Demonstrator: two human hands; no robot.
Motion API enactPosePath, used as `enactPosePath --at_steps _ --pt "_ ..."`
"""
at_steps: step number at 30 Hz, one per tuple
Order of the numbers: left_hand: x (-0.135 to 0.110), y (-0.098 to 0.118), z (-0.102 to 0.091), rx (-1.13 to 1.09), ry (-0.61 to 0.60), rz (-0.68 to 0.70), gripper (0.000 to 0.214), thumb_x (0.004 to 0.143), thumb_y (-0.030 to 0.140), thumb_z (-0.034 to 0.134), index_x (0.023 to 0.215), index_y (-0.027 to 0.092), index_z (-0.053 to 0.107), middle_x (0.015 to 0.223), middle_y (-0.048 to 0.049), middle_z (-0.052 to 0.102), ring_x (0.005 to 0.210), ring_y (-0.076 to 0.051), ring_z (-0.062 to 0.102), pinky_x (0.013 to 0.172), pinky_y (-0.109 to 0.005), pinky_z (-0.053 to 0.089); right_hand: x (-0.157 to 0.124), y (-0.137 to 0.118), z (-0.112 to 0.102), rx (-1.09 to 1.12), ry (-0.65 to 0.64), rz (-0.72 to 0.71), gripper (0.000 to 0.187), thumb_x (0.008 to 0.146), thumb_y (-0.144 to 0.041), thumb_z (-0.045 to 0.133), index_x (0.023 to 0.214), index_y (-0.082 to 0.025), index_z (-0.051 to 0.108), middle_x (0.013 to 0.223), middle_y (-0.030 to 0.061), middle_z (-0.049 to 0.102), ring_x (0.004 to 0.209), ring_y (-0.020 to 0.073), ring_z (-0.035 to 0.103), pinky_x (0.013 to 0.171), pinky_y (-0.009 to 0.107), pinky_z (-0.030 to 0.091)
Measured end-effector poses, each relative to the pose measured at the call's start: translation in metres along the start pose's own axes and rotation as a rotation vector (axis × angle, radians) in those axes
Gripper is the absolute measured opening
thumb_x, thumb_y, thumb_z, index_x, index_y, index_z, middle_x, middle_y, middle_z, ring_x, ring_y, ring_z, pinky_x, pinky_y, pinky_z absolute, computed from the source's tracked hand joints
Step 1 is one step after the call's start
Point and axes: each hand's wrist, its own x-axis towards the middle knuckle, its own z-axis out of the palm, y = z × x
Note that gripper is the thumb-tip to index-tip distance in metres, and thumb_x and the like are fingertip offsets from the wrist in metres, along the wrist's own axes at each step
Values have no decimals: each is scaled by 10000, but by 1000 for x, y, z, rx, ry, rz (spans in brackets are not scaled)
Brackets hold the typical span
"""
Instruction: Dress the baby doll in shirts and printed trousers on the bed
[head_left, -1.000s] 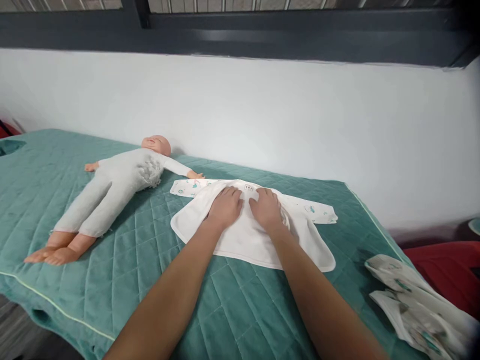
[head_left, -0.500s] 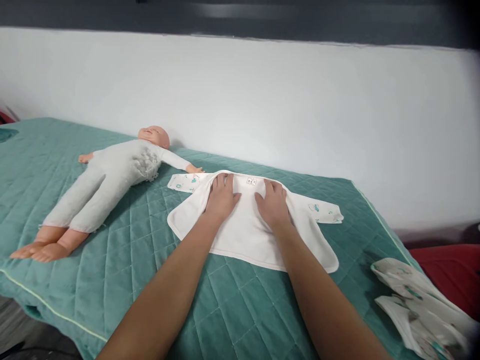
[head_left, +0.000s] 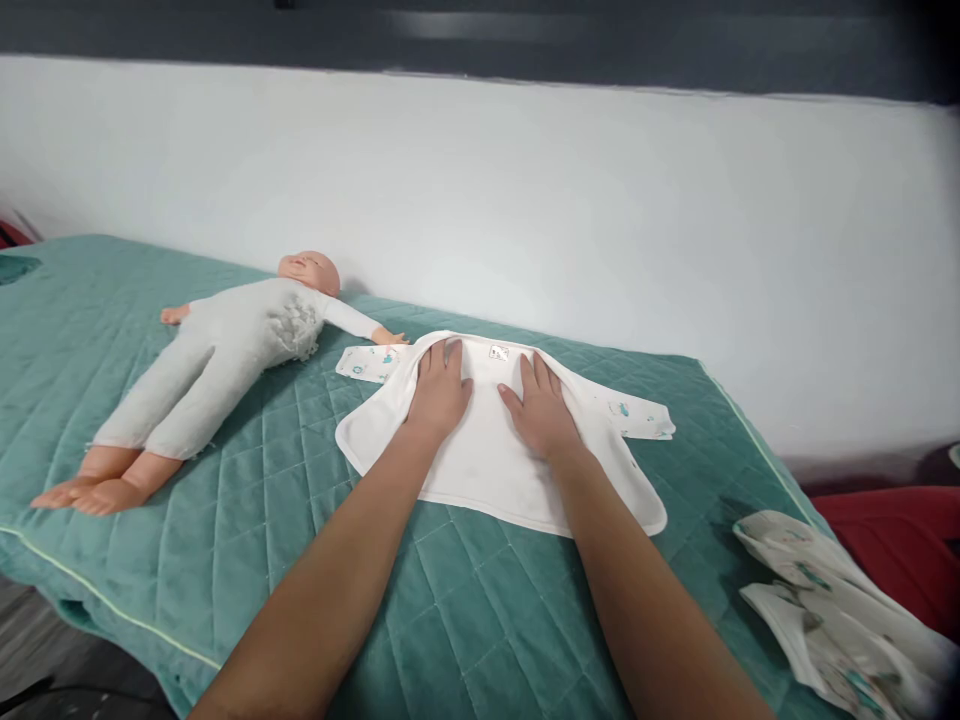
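Right now, have left hand [head_left: 439, 390] and right hand [head_left: 541, 408] palm-down on small white shirt [head_left: 495, 450], fingers spread, thumbs angled toward each other. See small label [head_left: 499, 353] inside collar [head_left: 480, 345], between both sets of fingertips; make out dark marks on it, too small to read. Note blue-green printed figures on both sleeves [head_left: 634, 415]. Find shirt on green quilted cover [head_left: 480, 620], nearer the right edge than the left end, just off the far right corner. Read its long axis from sleeve to sleeve, roughly parallel to the cover's wall-side edge, with collar pointing toward wall [head_left: 480, 200] and hem [head_left: 491, 515] toward the near side. See doll [head_left: 232, 340] lying left of shirt, slanted, head by the wall-side edge, feet toward the near left edge, one outstretched hand just beside a sleeve; cannot tell if touching. Spot patterned cloth [head_left: 840, 610] bunched over the right edge, beside red object [head_left: 892, 540], both cut off by the view.
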Motion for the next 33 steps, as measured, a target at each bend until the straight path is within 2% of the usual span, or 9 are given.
enactPosePath --at_steps 5,11,17,20,24,26,28,31,33 --pt "-2 1 1 32 -70 29 393 904 252 492 1270 109 497 1421 -199 396 1320 -339 379 1114 -481 326 2 -2 2 -9 -66 75 748 950 -559 300 1535 -103 205 1626 142 112 1476 345 137 1192 488 179" --pt "-4 4 0 0 -109 141 353 937 269 446 1236 89 506 1386 -186 449 1318 -309 398 1110 -436 352 1 -6 3 -55 91 49 616 941 -429 396 1442 -72 373 1516 195 341 1374 350 333 1136 467 292" --pt "-7 11 0 -65 -200 204 352 945 295 447 1229 102 527 1353 -184 526 1345 -286 409 1134 -452 330 -2 -17 5 -94 113 -30 521 923 -319 426 1366 -46 452 1468 228 404 1355 360 366 1119 489 309" --pt "-16 22 -16 -134 -255 198 293 933 206 415 1170 140 574 1274 -153 595 1252 -261 511 1097 -446 377 -9 -28 -1 -11 148 -114 492 916 -246 398 1377 -82 446 1484 206 396 1382 321 357 1137 489 301" --pt "-34 19 -66 -371 -304 144 335 925 178 399 1201 220 584 1217 -76 650 1139 -211 595 1014 -364 465 -15 -57 -11 254 175 -179 457 910 -235 366 1353 -177 466 1451 132 450 1366 261 403 1119 462 361" --pt "-40 -5 -100 -487 -260 130 346 934 232 431 1251 252 568 1286 -35 630 1186 -190 574 1055 -338 439 -8 -81 -12 370 131 -206 438 911 -275 390 1338 -220 467 1408 103 492 1313 244 466 1075 441 416" --pt "-42 -46 -136 -507 -138 26 319 931 278 461 1217 243 598 1280 -29 639 1183 -189 579 1056 -332 437 9 -109 -8 421 55 -282 434 920 -335 420 1342 -241 453 1395 91 500 1271 235 507 1040 413 446" --pt "-38 -129 -190 -343 90 -143 312 917 304 480 1189 220 606 1238 -47 652 1142 -203 597 1033 -352 447 51 -157 6 395 -58 -388 503 925 -391 455 1390 -209 401 1430 119 468 1268 243 510 1053 399 422" --pt "-35 -185 -216 -143 191 -267 341 897 324 500 1205 216 598 1299 -67 613 1202 -244 558 1062 -400 411 87 -188 19 375 -115 -355 588 926 -423 464 1436 -160 337 1458 159 442 1277 264 502 1059 401 405"
